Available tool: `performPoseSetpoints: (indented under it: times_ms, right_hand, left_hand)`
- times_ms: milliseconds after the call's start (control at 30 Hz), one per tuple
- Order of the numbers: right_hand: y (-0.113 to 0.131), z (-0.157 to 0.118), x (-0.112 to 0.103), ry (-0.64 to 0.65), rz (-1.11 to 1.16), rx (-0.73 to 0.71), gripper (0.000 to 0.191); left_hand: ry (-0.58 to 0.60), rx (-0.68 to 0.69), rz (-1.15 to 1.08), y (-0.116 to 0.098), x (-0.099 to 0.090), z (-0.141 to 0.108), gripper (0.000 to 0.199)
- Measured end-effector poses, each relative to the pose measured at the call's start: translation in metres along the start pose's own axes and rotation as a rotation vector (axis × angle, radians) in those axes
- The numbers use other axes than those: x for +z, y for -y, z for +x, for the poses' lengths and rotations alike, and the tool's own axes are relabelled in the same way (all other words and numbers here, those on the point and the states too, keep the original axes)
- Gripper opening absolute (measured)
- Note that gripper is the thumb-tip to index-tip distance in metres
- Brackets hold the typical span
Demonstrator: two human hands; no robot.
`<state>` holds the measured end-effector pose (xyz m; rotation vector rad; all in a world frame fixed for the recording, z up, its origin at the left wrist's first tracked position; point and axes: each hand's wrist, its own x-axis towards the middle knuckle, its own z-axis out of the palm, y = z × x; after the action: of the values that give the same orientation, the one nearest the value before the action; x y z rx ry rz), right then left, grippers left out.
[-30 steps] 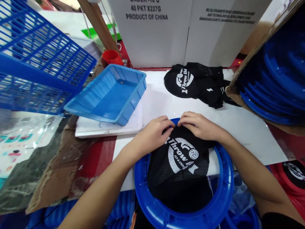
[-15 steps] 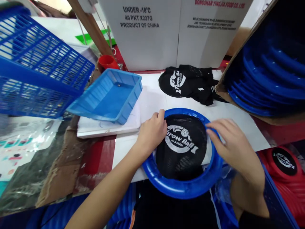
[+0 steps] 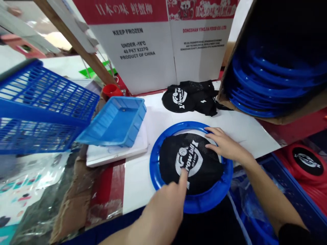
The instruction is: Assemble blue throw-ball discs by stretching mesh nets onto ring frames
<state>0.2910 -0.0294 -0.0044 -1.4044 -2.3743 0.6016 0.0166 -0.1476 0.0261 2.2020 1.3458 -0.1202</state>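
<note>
A blue plastic ring [image 3: 192,204] lies at the table's front edge. Inside it is a black mesh disc [image 3: 168,153] with white "Throw Ball" print, its edge gapping from the ring at upper right. My left hand [image 3: 163,207] points its index finger onto the print; its other fingers are curled and partly hidden, and no held object shows. Over the ring's upper right side, my right hand [image 3: 224,144] has its fingers spread, the tips at the inner rim and mesh. Beyond the ring, more black printed mesh pieces [image 3: 176,101] lie in a loose pile.
A light blue tray [image 3: 112,122] rests on a white stack at left, beside a blue basket [image 3: 46,112] and a red cup [image 3: 111,90]. White cartons [image 3: 145,71] stand behind. At right, a cardboard box [image 3: 276,120] holds blue rings; red discs [image 3: 306,165] lie below it.
My left hand has left the ring's upper left rim and now points onto the mesh. The print has turned counterclockwise. My right hand's fingers have spread at the upper right rim. The view has shifted.
</note>
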Motion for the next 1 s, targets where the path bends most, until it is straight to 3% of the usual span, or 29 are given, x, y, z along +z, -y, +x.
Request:
performPoseSetpoints:
  times_ms: [33,100,167,233,300,400,467,600,800,1000]
  right_hand:
    - [-0.003,0.011,-0.005,0.07,0.054,-0.057,0.023]
    - [-0.007,0.035,-0.014,0.225,0.134,-0.167,0.018]
    - [-0.008,0.057,-0.019,0.334,0.16,-0.248,0.012]
    - [-0.005,0.074,-0.021,0.385,0.153,-0.297,0.012]
    - [-0.002,0.084,-0.02,0.397,0.147,-0.329,0.014]
    - [0.003,0.085,-0.013,0.359,0.158,-0.363,0.018]
    - [0.007,0.081,-0.007,0.289,0.168,-0.362,0.02]
    - [0.013,0.071,0.002,0.15,0.193,-0.342,0.022]
    - [0.019,0.072,0.006,0.154,0.181,-0.377,0.011]
    - [0.02,0.077,0.011,0.132,0.25,-0.407,0.014]
  left_hand:
    - [0.2,0.007,0.051,-0.01,-0.003,-0.004,0.084]
    - [0.464,0.09,0.034,-0.026,-0.02,-0.009,0.077]
    - [0.49,0.174,-0.083,-0.033,-0.042,-0.006,0.057]
    - [0.414,0.204,-0.15,-0.028,-0.063,0.007,0.048]
    - [0.24,0.233,-0.184,-0.01,-0.077,0.031,0.037]
    - [-0.128,0.196,-0.158,0.025,-0.083,0.079,0.02]
    - [-0.285,0.196,-0.072,0.046,-0.078,0.106,0.015]
    - [-0.349,0.273,0.055,0.067,-0.06,0.125,0.015]
    - [-0.394,0.248,-0.252,0.075,-0.05,0.119,0.0]
    - [-0.414,0.198,-0.349,0.074,-0.054,0.117,0.012]
